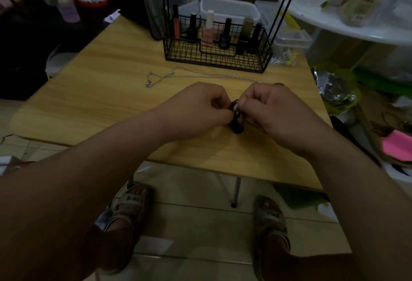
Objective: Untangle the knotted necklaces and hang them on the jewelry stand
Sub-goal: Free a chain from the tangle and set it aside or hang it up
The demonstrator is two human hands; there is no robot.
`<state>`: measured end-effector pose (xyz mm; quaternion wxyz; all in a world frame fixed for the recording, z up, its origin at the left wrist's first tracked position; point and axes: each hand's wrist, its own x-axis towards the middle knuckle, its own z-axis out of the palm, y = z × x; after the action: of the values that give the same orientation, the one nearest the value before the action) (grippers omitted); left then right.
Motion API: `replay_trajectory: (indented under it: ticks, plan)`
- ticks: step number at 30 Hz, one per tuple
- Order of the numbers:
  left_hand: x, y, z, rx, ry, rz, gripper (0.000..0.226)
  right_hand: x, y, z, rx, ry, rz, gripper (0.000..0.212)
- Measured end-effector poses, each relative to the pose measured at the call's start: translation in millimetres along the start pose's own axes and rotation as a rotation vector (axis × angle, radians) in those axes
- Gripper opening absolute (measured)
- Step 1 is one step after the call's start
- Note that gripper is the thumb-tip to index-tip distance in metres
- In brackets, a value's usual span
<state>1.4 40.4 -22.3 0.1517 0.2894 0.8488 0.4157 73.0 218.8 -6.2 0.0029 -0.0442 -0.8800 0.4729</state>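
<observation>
Both hands meet over the near middle of the light wooden table [89, 102]. The left hand [196, 111] and right hand [274, 111] have their fingers curled in, and thumb and fingertips of each pinch a small knotted tangle of necklaces [238, 111] held between them just above the tabletop. A dark rounded pendant [237, 128] hangs from the tangle's lower end; whether it touches the wood cannot be told. Behind the hands a silver chain [200, 76] lies stretched across the table, its left end looped near a clasp, its right end running behind the right hand. Further back stands a black wire stand [223, 62], its basket base holding upright nail polish bottles, among them a pink bottle [208, 32] with a white cap and a black bottle [224, 35] whose small label print is too blurred to read. Thin black rods [281, 6] rise from the basket and leave the top of the view. Below the table edge, two beige sandals [131, 202] show pale lettering on their straps, not legible.
</observation>
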Motion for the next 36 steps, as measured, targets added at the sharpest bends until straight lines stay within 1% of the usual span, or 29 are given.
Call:
replay_trajectory:
  ticks: [5, 10, 13, 16, 20, 26, 27, 32, 36]
  plan:
    - [2.2, -3.0, -0.2, -0.030, 0.147, -0.009, 0.004, -0.3, -0.6, 5.7, -0.085, 0.013, -0.024, 0.012]
    - [0.8, -5.2, 6.6, 0.087, 0.194, 0.016, 0.010, -1.1, -0.8, 10.5, -0.170, -0.008, -0.022, 0.007]
    - [1.2, -6.2, 6.5, 0.062, 0.230, -0.009, 0.007, -1.3, -2.7, 12.7, -0.329, 0.016, -0.013, 0.009]
    - [1.8, -7.1, 5.0, -0.114, 0.233, -0.104, 0.005, -0.8, -2.0, 14.2, -0.444, 0.057, 0.003, 0.018]
    - [2.2, -5.7, 6.8, -0.388, 0.227, -0.198, 0.008, 0.5, 1.3, 14.7, -0.417, 0.086, 0.057, 0.034]
    - [0.3, 2.3, 6.1, -0.626, 0.172, -0.241, 0.013, 1.6, 2.4, 15.4, -0.381, 0.115, 0.071, 0.028]
    - [0.4, 2.5, 5.9, -0.611, 0.166, -0.239, 0.013, 1.4, 1.6, 15.2, -0.356, 0.116, 0.070, 0.027]
    - [1.3, 1.1, 7.3, -0.354, 0.171, -0.209, 0.006, 1.5, 0.5, 15.1, -0.212, 0.161, 0.113, 0.026]
    - [-0.3, 4.7, 6.1, -0.296, 0.154, -0.242, 0.005, 4.3, -0.4, 21.2, -0.222, 0.207, 0.109, 0.024]
